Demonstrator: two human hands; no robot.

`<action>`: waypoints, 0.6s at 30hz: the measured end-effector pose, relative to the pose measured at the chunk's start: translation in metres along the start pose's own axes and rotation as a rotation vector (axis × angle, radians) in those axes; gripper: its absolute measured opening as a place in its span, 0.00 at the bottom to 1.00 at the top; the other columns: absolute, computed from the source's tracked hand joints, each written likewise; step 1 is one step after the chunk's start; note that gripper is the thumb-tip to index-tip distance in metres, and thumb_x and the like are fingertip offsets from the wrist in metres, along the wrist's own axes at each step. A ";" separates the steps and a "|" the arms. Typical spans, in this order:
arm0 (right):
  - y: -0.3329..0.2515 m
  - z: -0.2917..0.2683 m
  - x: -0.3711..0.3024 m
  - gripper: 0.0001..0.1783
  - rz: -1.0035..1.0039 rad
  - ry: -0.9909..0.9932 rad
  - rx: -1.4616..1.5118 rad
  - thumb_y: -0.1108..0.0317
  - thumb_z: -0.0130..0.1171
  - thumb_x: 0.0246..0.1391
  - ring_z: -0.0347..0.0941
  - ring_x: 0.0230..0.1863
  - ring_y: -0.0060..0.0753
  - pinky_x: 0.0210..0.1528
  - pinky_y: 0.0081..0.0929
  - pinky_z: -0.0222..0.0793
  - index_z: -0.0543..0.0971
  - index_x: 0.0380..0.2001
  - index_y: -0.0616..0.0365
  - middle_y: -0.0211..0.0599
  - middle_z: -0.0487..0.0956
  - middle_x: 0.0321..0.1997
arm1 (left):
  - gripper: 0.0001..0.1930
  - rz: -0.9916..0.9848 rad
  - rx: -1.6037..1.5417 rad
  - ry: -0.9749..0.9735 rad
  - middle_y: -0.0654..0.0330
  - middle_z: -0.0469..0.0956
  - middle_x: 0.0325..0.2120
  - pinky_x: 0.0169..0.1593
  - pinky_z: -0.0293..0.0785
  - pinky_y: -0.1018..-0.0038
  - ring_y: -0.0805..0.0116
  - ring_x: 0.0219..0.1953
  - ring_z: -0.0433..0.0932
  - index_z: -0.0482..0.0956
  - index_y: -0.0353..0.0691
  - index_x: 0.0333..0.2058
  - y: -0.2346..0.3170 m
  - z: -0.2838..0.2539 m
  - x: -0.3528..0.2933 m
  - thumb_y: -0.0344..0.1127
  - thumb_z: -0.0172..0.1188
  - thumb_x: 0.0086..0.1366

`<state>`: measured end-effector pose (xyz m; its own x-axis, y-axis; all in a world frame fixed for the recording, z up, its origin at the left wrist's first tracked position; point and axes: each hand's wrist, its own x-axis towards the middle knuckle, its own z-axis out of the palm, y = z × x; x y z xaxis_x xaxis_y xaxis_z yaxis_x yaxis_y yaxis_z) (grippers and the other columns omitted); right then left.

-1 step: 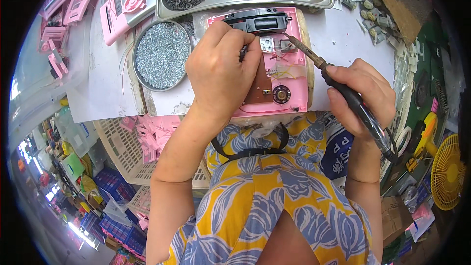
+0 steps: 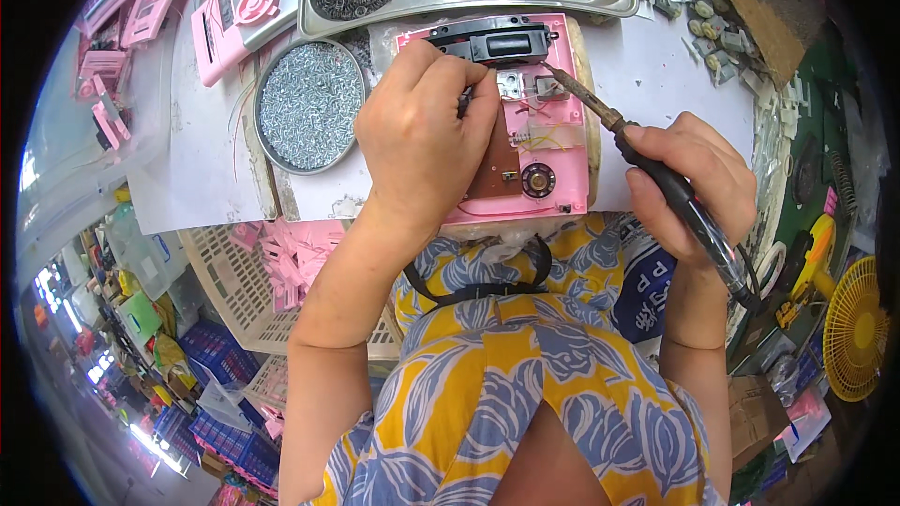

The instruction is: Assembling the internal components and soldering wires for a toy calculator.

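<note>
Pink casing lies open on the white-covered counter, directly in front of the person and between the two hands. Several parts already sit in it: a brown circuit board, a round speaker, yellow wires and, along the far side, a long black part.

The right hand has its grip wrapped around the handle of a soldering iron, whose tip reaches the near right end of the black part; whether it touches cannot be told. The left hand curls over the casing's left side, thumb and forefinger bent toward the black part's near edge; its fingertips are too hidden to say whether that grip pinches anything.

Judging from this, fitting the parts is well along and wire joints are being worked on. Closing the casing appears left, since its inside lies bare.
</note>
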<state>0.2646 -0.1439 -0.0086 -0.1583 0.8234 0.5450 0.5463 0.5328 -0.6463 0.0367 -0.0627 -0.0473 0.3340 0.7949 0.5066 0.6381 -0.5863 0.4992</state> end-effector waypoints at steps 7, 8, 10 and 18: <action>-0.001 -0.003 0.000 0.19 0.028 -0.026 -0.017 0.79 0.69 0.41 0.69 0.20 0.31 0.22 0.26 0.62 0.83 0.41 0.65 0.38 0.80 0.25 | 0.07 -0.007 -0.019 -0.009 0.60 0.74 0.25 0.26 0.73 0.66 0.59 0.24 0.77 0.80 0.41 0.25 -0.001 0.000 0.000 0.28 0.71 0.51; -0.002 -0.003 0.000 0.19 0.028 -0.028 -0.017 0.79 0.69 0.41 0.69 0.20 0.31 0.22 0.27 0.62 0.83 0.41 0.65 0.38 0.80 0.25 | 0.07 -0.004 -0.019 -0.011 0.60 0.74 0.25 0.26 0.73 0.66 0.59 0.24 0.77 0.80 0.41 0.25 -0.002 0.000 0.000 0.28 0.71 0.51; -0.001 -0.002 0.000 0.18 0.014 -0.020 -0.015 0.79 0.69 0.41 0.69 0.20 0.32 0.22 0.27 0.62 0.83 0.41 0.65 0.38 0.81 0.26 | 0.07 -0.012 -0.023 -0.015 0.60 0.74 0.25 0.26 0.72 0.67 0.59 0.24 0.77 0.80 0.41 0.25 -0.001 0.000 0.000 0.28 0.71 0.51; -0.002 -0.002 0.001 0.18 0.021 -0.031 -0.023 0.78 0.69 0.42 0.69 0.20 0.32 0.22 0.27 0.62 0.83 0.41 0.65 0.39 0.82 0.27 | 0.07 -0.036 -0.031 -0.022 0.59 0.75 0.27 0.28 0.72 0.69 0.61 0.26 0.77 0.80 0.39 0.26 -0.002 -0.005 0.000 0.28 0.72 0.52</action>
<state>0.2655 -0.1445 -0.0056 -0.1718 0.8402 0.5143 0.5687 0.5109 -0.6447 0.0325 -0.0622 -0.0446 0.3262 0.8188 0.4724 0.6281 -0.5612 0.5390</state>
